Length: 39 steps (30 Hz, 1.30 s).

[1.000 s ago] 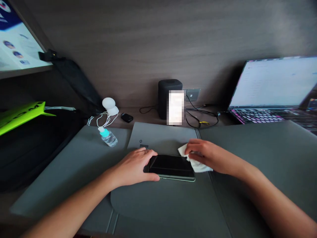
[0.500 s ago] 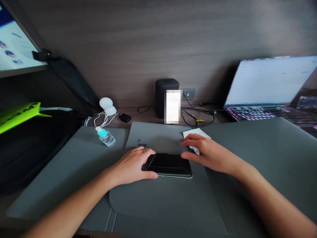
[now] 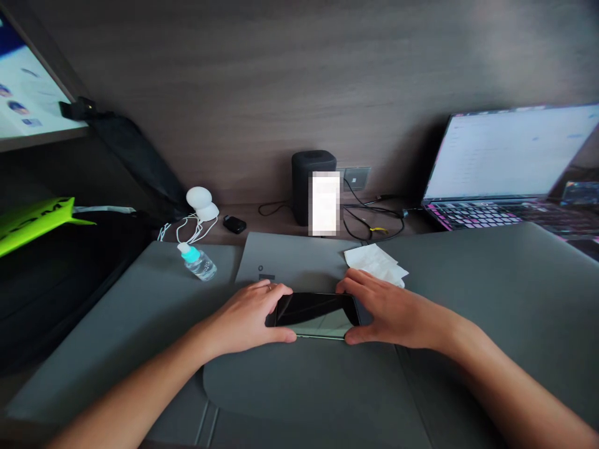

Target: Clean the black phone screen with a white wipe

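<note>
A black phone [image 3: 316,313] with a pale green edge lies screen up on the grey desk mat [image 3: 304,386]. My left hand [image 3: 248,318] grips its left end, thumb along the near edge. My right hand [image 3: 384,308] grips its right end, fingers curled over the far edge and thumb at the near corner. A crumpled white cloth [image 3: 377,262] lies loose on the mat just behind my right hand.
A small clear bottle with a teal cap [image 3: 197,262] lies to the left. Behind stand a black speaker [image 3: 304,181], white earphones [image 3: 199,209], a small black object [image 3: 234,224] and cables [image 3: 374,224]. An open laptop [image 3: 510,168] sits right, a dark bag [image 3: 60,268] left.
My right hand let go of the white cloth, left it behind on the mat, and came down onto the phone's right end. My left hand stayed on the left end.
</note>
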Each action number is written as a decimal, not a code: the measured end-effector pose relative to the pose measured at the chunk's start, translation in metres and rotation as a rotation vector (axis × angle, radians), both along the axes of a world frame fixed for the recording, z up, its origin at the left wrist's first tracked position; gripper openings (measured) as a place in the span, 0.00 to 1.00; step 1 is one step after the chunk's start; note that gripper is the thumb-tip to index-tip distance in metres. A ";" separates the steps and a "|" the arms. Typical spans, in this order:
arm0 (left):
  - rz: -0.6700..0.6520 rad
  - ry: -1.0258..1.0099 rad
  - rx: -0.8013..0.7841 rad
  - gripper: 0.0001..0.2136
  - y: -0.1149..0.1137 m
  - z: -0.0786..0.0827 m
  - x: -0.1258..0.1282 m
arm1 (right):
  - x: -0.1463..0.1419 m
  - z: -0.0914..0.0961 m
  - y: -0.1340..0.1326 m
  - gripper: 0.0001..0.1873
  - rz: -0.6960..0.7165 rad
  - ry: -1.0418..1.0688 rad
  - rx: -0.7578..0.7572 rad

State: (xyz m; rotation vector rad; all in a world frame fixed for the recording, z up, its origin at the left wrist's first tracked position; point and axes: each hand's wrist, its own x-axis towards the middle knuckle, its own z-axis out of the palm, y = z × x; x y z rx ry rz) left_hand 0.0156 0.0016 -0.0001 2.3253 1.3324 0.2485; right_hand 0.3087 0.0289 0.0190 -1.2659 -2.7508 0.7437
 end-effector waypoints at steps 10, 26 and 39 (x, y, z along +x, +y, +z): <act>0.013 -0.005 0.057 0.25 0.000 0.002 0.000 | -0.001 0.002 -0.002 0.32 0.038 -0.008 0.071; -0.064 -0.374 0.415 0.06 -0.002 0.003 -0.001 | -0.008 0.008 0.006 0.07 0.084 0.303 0.294; -0.078 -0.293 0.371 0.05 0.004 -0.003 0.001 | -0.004 -0.008 0.018 0.21 0.077 0.258 0.359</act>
